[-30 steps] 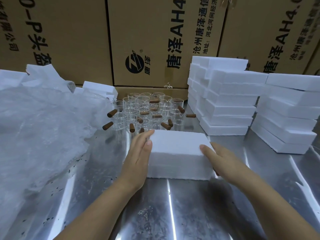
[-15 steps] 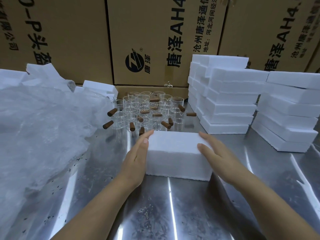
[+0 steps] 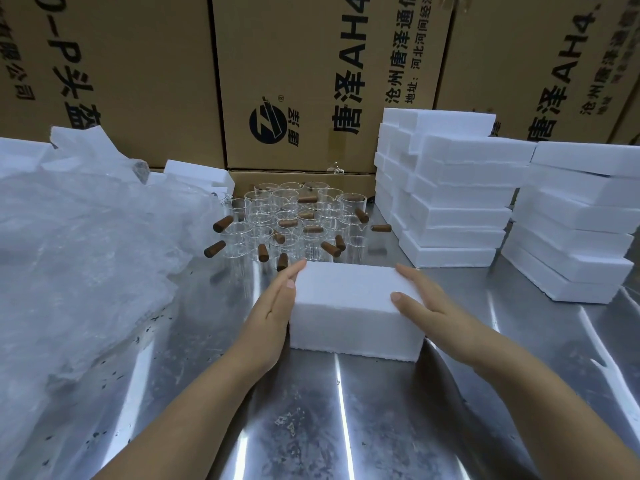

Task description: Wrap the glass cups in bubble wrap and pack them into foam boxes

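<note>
- Your left hand (image 3: 273, 317) lies flat against the left end of a white foam box (image 3: 349, 299), fingers straight and close together, thumb along the top edge.
- Your right hand (image 3: 426, 306) presses the right end in the same way, fingers straight, thumb resting on the top corner.
- The foam box sits on the table (image 3: 339, 427) right in front of you, between your two hands. Its long axis runs left to right across your view and a broad face is turned up.
- The table is shiny sheet metal with dark specks and bright streaks of reflected light.
- Just behind the box stands a cluster of clear glass cups (image 3: 294, 216) with brown stub handles (image 3: 223, 223) sticking out in all directions. The glass is see-through and the cups overlap, so they are hard to count.
- To your left a large crumpled heap of bubble wrap (image 3: 76, 265) covers the table and runs out of view.
- To your right are two stacks of foam boxes (image 3: 457, 199); the outer stack is cut off at the edge.
- Big brown cardboard cartons (image 3: 311, 64) with printed lettering wall off the back, their tops out of view.
- You cannot tell whether the box has a lid seam.
</note>
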